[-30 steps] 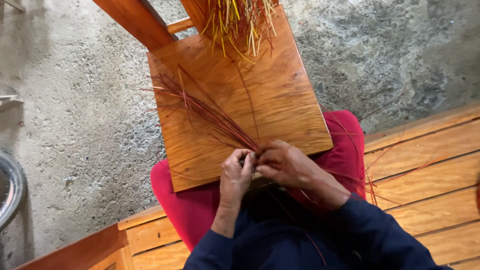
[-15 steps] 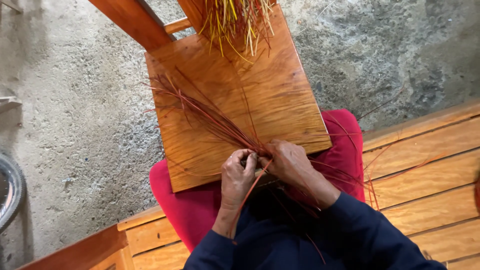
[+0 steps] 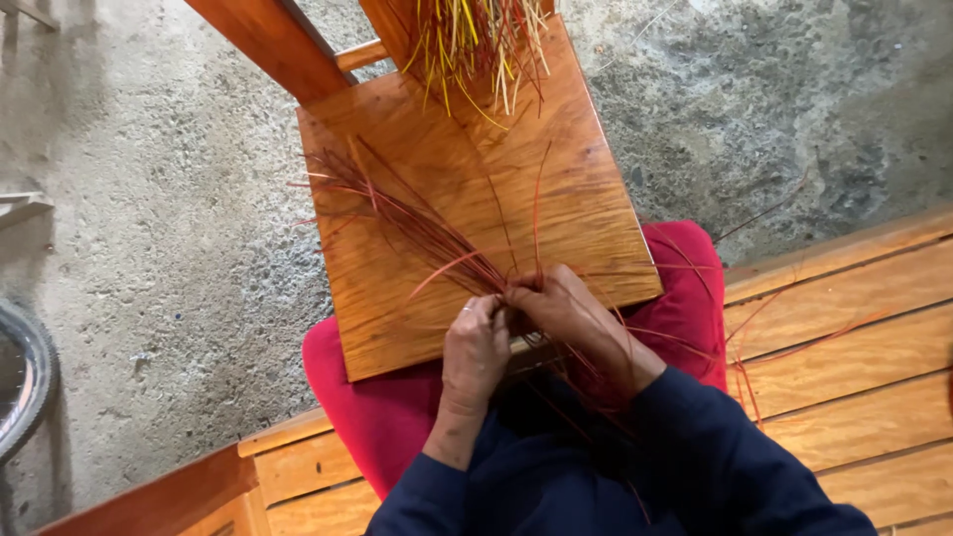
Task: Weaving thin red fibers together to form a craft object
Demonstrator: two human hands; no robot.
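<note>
A bundle of thin red straw strands (image 3: 402, 216) fans out to the upper left across a wooden chair seat (image 3: 576, 189). Both hands meet at the seat's near edge. My left hand (image 3: 475, 349) pinches the gathered end of the bundle, fingers closed on it. My right hand (image 3: 566, 314) grips the same spot from the right, with one strand bending upward from its fingers. More red strands trail over my right wrist and lap. My sleeves are dark blue.
A sheaf of yellow and red straw (image 3: 481, 45) lies at the chair's far end. A red cushion or cloth (image 3: 382, 417) covers my lap. A wooden slatted bench (image 3: 844, 328) runs to the right. A rough concrete floor (image 3: 149, 248) surrounds everything; a dark round rim (image 3: 25, 382) is at the left edge.
A strand that hung down over my left wrist has been swung up and now stands above my right hand. Both hands stay at the bundle's end.
</note>
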